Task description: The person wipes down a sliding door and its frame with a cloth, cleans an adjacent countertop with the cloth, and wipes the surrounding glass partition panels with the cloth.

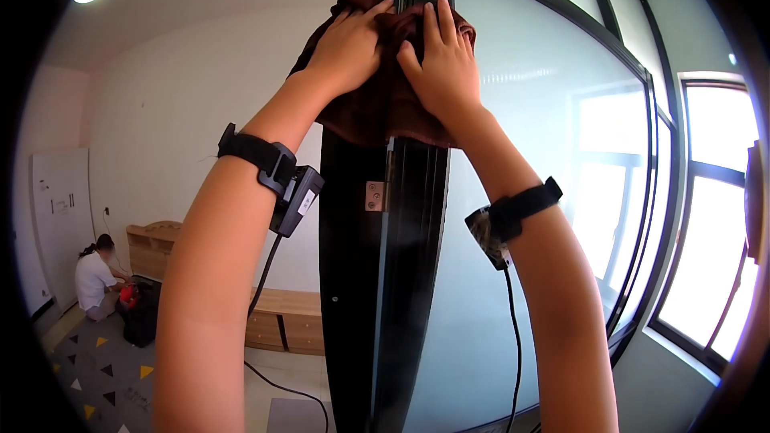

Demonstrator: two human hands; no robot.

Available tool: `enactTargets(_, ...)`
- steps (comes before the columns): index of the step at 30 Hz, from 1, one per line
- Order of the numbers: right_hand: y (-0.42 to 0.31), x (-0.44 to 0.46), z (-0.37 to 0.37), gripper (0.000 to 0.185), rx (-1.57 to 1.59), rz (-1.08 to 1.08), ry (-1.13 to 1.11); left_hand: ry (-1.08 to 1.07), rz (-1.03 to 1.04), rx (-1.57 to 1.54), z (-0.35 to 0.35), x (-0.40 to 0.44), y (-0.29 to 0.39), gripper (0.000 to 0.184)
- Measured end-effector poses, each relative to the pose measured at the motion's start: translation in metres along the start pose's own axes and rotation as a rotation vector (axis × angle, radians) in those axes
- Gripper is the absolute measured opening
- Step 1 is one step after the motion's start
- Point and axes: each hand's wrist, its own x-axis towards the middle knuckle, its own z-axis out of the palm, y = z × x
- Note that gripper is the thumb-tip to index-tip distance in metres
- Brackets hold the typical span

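A dark brown cloth [353, 116] is draped around a tall black door frame [345, 256], high up in front of me. My left hand [346, 48] presses the cloth to the frame's left side, fingers pointing up and right. On the right side, my right hand [445, 64] holds the cloth too, with the thumb apart, two fingers stretched upward and bunched fabric by the outer fingers. Below the cloth, a metal hinge plate [374, 196] shows on the frame. Part of the frame is hidden behind the cloth and hands.
Black straps hold small devices [298, 200] with cables on both forearms. A frosted glass panel [513, 128] stands to the right, with a window [710, 216] beyond. At the lower left, another person [98, 281] crouches by a black bag [140, 317]. A wooden cabinet [285, 321] stands behind.
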Motion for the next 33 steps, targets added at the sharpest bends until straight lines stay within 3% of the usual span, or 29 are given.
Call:
enactTargets(3,0.001,-0.009,-0.007,0.067,0.003,0.015,-0.022,0.027,0.023,-0.012,-0.001,-0.009,0.005,0.039)
enactTargets(22,-0.004,-0.047,-0.030,0.066,0.036,0.004,-0.134,0.045,0.014,-0.224,-0.021,-0.058,0.040,0.038)
enactTargets(24,-0.004,-0.053,-0.033,0.066,0.028,-0.021,-0.131,-0.023,-0.010,-0.233,-0.023,-0.065,0.045,0.049)
enactTargets(33,-0.022,-0.095,-0.048,0.063,0.010,-0.159,-0.210,-0.038,-0.024,-0.122,-0.030,-0.111,0.078,0.050)
